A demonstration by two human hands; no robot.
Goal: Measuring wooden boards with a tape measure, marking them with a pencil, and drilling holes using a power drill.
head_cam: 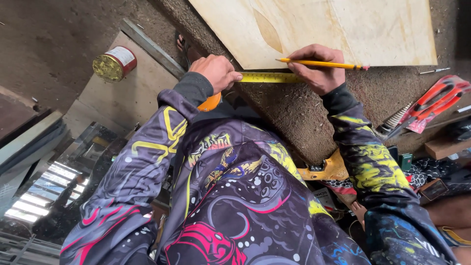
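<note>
Below, we noted left hand (216, 72) pinching yellow tape measure (270, 77) against plywood sheet (343, 29) edge, right hand (318, 66) gripping yellow pencil (321, 64) above tape, red-handled saw (431, 103) nearby on the floor.

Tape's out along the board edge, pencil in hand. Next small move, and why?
Probably tip the pencil point down to the plywood board edge beside the yellow tape and tick a mark. The right hand holds the pencil flat across the board while the left hand pins the tape.
</note>
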